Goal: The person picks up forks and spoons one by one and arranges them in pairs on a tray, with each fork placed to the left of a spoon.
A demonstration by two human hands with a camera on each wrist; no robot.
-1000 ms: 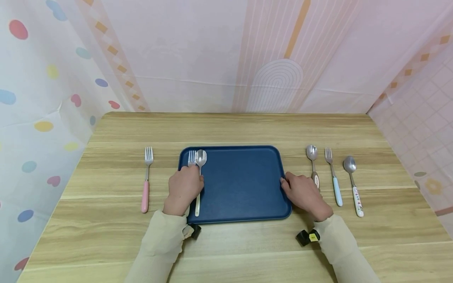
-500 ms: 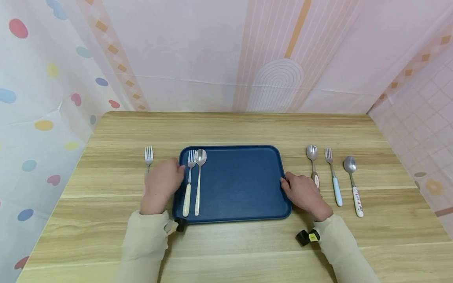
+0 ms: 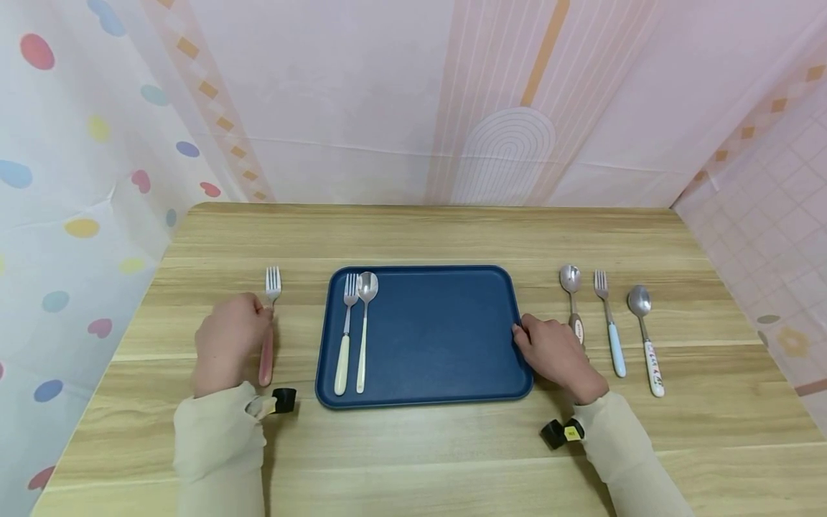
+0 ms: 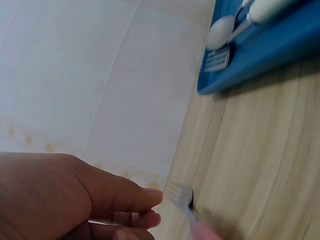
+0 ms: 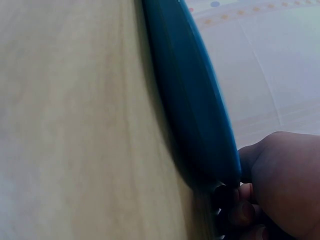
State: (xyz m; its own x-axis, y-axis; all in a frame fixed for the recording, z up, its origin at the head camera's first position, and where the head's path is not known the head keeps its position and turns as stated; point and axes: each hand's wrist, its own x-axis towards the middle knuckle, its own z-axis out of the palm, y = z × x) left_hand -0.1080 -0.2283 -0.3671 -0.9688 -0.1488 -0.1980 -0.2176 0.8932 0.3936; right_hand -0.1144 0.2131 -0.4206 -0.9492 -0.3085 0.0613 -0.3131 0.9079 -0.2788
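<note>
My left hand (image 3: 231, 334) hovers beside a pink-handled fork (image 3: 266, 361) that lies left of the tray. In the left wrist view the thumb and fingers of that hand (image 4: 95, 197) are near each other, with the fork's tines (image 4: 181, 194) just past the fingertips. My right hand (image 3: 554, 352) grips the right rim of a dark blue tray (image 3: 446, 330); the right wrist view has its fingers under the tray edge (image 5: 195, 100) and the thumb above. On the tray's left side lie a cream-handled fork (image 3: 342, 365) and a spoon (image 3: 362, 359), side by side.
Right of the tray lie a spoon with a brown handle (image 3: 570, 278), partly behind my right hand, a light-blue-handled fork (image 3: 617, 350) and a spoon with a patterned white handle (image 3: 654, 370). A patterned curtain (image 3: 355, 100) hangs behind the wooden table (image 3: 420, 459).
My left hand has let go of the cream-handled fork on the tray and moved left to the pink-handled fork. The right hand has stayed at the tray's rim.
</note>
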